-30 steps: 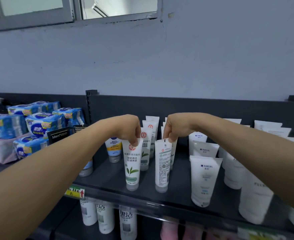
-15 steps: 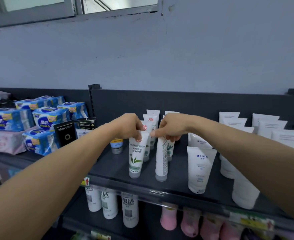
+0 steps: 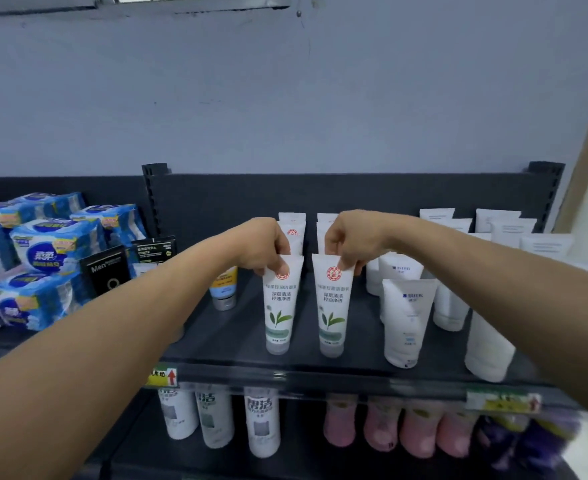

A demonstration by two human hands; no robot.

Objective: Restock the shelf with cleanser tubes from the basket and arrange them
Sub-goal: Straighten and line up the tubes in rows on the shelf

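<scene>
Two white cleanser tubes with a green leaf and a red round logo stand cap-down, side by side, at the front of the dark shelf [image 3: 223, 341]. My left hand [image 3: 264, 245] pinches the top edge of the left tube [image 3: 280, 306]. My right hand [image 3: 346, 239] pinches the top edge of the right tube [image 3: 332, 306], whose front label faces me. More tubes of the same kind [image 3: 292, 226] stand in rows behind them, partly hidden by my hands. The basket is out of view.
Plain white tubes [image 3: 406, 320] fill the shelf's right side. A small yellow-and-blue tube [image 3: 224, 289], black boxes [image 3: 107, 271] and blue wrapped packs [image 3: 46, 247] lie to the left. White bottles [image 3: 212, 417] and pink items [image 3: 382, 427] stand on the shelf below.
The right tube has turned from its back label to its front label facing me. Both front tubes now stand upright and level. The view has shifted lower and to the right.
</scene>
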